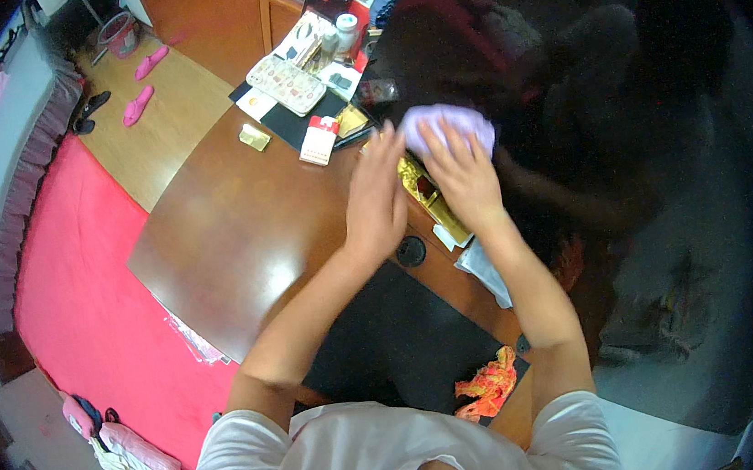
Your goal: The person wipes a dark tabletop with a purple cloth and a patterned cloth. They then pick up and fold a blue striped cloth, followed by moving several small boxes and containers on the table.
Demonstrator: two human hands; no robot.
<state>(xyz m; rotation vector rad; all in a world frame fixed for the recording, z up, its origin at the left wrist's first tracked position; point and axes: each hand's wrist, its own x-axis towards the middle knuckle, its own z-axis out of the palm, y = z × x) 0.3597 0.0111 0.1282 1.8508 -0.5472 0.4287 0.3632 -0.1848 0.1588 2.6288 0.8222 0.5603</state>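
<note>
My right hand lies over a folded light purple cloth and presses it against a large dark glossy screen. Its fingers are bent over the cloth. My left hand is just to the left, fingers stretched out, near the screen's lower edge; nothing shows in it, and I cannot tell whether it touches the screen. Below and between the hands, a shiny gold box lies along the foot of the screen. A faint reflection of the arms shows in the dark surface.
The brown wooden desk carries a red and white packet, a small gold packet, a patterned case and a white bottle. Nearer me are a black mat, an orange cloth and a clear plastic pouch.
</note>
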